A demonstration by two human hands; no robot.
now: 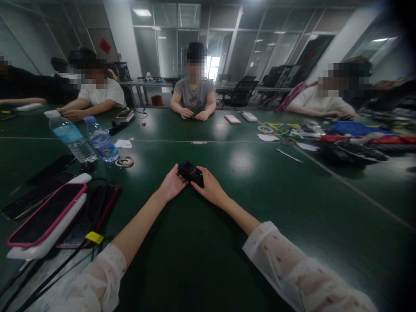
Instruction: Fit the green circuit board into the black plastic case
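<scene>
A small black handheld device with a little screen rests between my two hands, over the middle of the dark green table. My left hand grips its left end, the thumb along the near top edge. On the other end, my right hand is closed around the side, with fingers partly hidden behind the device. The exact kind of device is too small to make out. Both forearms reach in from the near edge, in white dotted sleeves.
Left of my arm lie phones, one with a pink rim, and cables. Beyond them stand two water bottles and a cable coil. A wrench and a heap of wires lie right. Several people sit around the table.
</scene>
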